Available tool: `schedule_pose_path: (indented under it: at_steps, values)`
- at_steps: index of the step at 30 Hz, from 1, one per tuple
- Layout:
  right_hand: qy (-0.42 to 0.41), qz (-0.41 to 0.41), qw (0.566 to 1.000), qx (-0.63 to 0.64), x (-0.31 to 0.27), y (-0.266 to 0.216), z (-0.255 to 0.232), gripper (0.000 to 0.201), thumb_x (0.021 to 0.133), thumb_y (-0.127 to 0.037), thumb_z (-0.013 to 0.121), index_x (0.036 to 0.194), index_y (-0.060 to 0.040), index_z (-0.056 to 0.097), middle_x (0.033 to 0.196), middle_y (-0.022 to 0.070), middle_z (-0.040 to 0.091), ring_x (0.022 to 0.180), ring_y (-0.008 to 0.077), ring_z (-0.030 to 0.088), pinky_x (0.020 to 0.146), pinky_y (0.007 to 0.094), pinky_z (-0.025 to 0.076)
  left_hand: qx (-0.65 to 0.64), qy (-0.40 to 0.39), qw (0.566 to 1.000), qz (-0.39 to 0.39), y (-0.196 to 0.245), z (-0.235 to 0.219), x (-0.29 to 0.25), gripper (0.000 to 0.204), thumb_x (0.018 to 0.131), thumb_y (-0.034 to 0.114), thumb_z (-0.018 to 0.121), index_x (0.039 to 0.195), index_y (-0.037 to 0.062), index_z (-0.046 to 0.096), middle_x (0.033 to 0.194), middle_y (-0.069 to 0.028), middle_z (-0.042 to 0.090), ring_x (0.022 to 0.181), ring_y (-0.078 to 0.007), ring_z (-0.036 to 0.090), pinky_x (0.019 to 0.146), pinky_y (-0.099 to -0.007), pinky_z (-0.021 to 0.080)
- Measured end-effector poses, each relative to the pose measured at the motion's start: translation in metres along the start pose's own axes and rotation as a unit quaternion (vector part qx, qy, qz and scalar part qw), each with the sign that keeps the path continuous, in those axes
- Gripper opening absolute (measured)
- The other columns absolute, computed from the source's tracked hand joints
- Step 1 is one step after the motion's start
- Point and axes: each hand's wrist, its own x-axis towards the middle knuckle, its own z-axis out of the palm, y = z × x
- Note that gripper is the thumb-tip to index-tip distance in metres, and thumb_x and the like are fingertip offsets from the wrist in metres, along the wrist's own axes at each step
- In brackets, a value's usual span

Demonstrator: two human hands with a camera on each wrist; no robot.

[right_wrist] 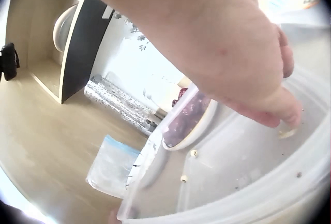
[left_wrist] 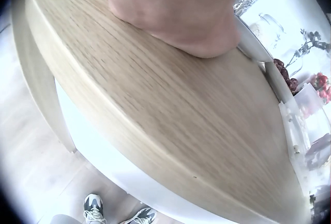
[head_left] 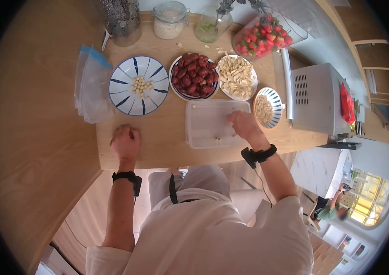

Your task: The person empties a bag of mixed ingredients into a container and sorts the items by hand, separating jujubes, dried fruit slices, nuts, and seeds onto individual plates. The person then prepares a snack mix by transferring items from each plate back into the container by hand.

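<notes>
My right hand [head_left: 245,124] reaches down into a clear plastic container [head_left: 194,123] with its fingers bent. At the fingertips in the right wrist view is a small pale piece, apparently a lotus seed [right_wrist: 287,132], pinched close over the container's floor. A few other pale seeds [right_wrist: 194,153] lie in the container, along with dark specks. My left hand [head_left: 126,143] rests on the table near its front edge, fingers loosely curled and nothing seen in them. Beyond it stands a blue-striped plate [head_left: 121,98] with a small heap of pale lotus seeds [head_left: 142,86].
Behind the container stand a bowl of red dates [head_left: 193,75], a plate of pale dried slices [head_left: 237,75] and a small bowl of shredded pieces [head_left: 264,110]. Zip bags [head_left: 91,87] lie left, strawberries [head_left: 263,39] and jars at the back. A grey appliance [head_left: 316,98] stands right.
</notes>
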Motion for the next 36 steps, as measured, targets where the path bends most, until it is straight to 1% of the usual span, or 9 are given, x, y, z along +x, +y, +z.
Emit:
schedule_pose_path:
  at_steps: [1,2,4,8,13,22,29,31,36]
  values:
    - [0.050,-0.011,0.999,-0.004,-0.003,0.000,-0.001,0.007,0.074,-0.009,0.071,0.079,-0.0133,0.072,0.084,0.0101,0.070,0.079,0.0271,0.071,0.065,0.0384,0.056,0.000,-0.001,1.000,0.002,0.000,0.000,0.000,0.014,0.078,0.021,0.057,0.068,0.0136,0.053,0.074,-0.0038,0.058,0.068,-0.0278,0.061,0.054,-0.0435,0.049]
    - [0.050,-0.009,0.999,-0.003,-0.005,-0.001,-0.001,0.007,0.074,-0.009,0.071,0.079,-0.0133,0.072,0.084,0.0101,0.070,0.079,0.0271,0.071,0.065,0.0384,0.056,-0.002,-0.001,1.000,0.004,0.000,-0.001,0.000,0.014,0.079,0.021,0.057,0.068,0.0134,0.053,0.074,-0.0039,0.058,0.068,-0.0279,0.061,0.054,-0.0436,0.049]
    - [-0.027,0.000,0.997,-0.071,-0.009,-0.010,-0.013,0.007,0.075,-0.008,0.069,0.078,-0.0140,0.072,0.082,0.0079,0.071,0.079,0.0254,0.071,0.063,0.0374,0.055,-0.005,0.000,1.000,0.008,0.002,-0.001,0.001,0.014,0.079,0.021,0.057,0.068,0.0133,0.053,0.075,-0.0040,0.058,0.068,-0.0281,0.061,0.053,-0.0437,0.049]
    - [-0.050,-0.033,0.992,-0.109,-0.006,-0.015,0.011,0.007,0.076,-0.008,0.067,0.075,-0.0141,0.071,0.078,0.0053,0.071,0.078,0.0242,0.072,0.061,0.0356,0.054,-0.002,0.003,1.000,0.005,0.003,-0.001,0.002,0.014,0.079,0.021,0.057,0.068,0.0131,0.053,0.074,-0.0038,0.058,0.067,-0.0279,0.061,0.053,-0.0437,0.049]
    - [-0.042,-0.064,0.990,-0.121,-0.004,-0.010,0.012,0.005,0.076,-0.011,0.068,0.074,-0.0148,0.071,0.073,0.0029,0.070,0.074,0.0205,0.071,0.058,0.0337,0.052,-0.001,-0.004,1.000,-0.003,0.004,-0.004,0.000,0.014,0.079,0.021,0.057,0.068,0.0129,0.053,0.073,-0.0035,0.057,0.067,-0.0276,0.060,0.054,-0.0433,0.049]
    - [0.039,-0.091,0.994,-0.040,-0.007,0.010,0.004,0.007,0.073,-0.011,0.066,0.071,-0.0165,0.069,0.070,0.0020,0.066,0.072,0.0218,0.069,0.058,0.0360,0.049,-0.024,0.021,0.999,0.018,0.004,0.001,0.003,0.014,0.078,0.018,0.059,0.067,0.0112,0.051,0.069,-0.0054,0.055,0.065,-0.0292,0.058,0.054,-0.0427,0.047]
    - [-0.019,-0.112,0.993,-0.032,-0.002,0.013,0.020,0.003,0.074,-0.015,0.069,0.073,-0.0134,0.066,0.076,0.0054,0.066,0.073,0.0240,0.068,0.061,0.0384,0.049,-0.005,-0.014,1.000,0.005,0.003,0.001,0.002,0.016,0.077,0.015,0.058,0.065,0.0099,0.048,0.067,-0.0071,0.053,0.063,-0.0308,0.056,0.052,-0.0439,0.045]
    - [0.025,-0.133,0.989,-0.059,-0.005,0.012,0.014,0.007,0.072,-0.009,0.065,0.069,-0.0146,0.068,0.068,0.0039,0.065,0.069,0.0229,0.068,0.056,0.0346,0.046,-0.003,-0.012,1.000,0.012,0.003,0.002,0.004,0.017,0.077,0.015,0.058,0.065,0.0096,0.047,0.067,-0.0075,0.053,0.063,-0.0311,0.056,0.052,-0.0442,0.044]
    - [0.038,-0.133,0.990,0.010,-0.007,0.011,0.000,0.008,0.072,-0.008,0.064,0.067,-0.0140,0.067,0.067,0.0060,0.064,0.068,0.0244,0.068,0.056,0.0360,0.047,0.010,0.003,1.000,0.021,0.002,0.005,0.003,0.017,0.077,0.014,0.057,0.064,0.0090,0.046,0.067,-0.0085,0.052,0.063,-0.0322,0.055,0.052,-0.0453,0.043]
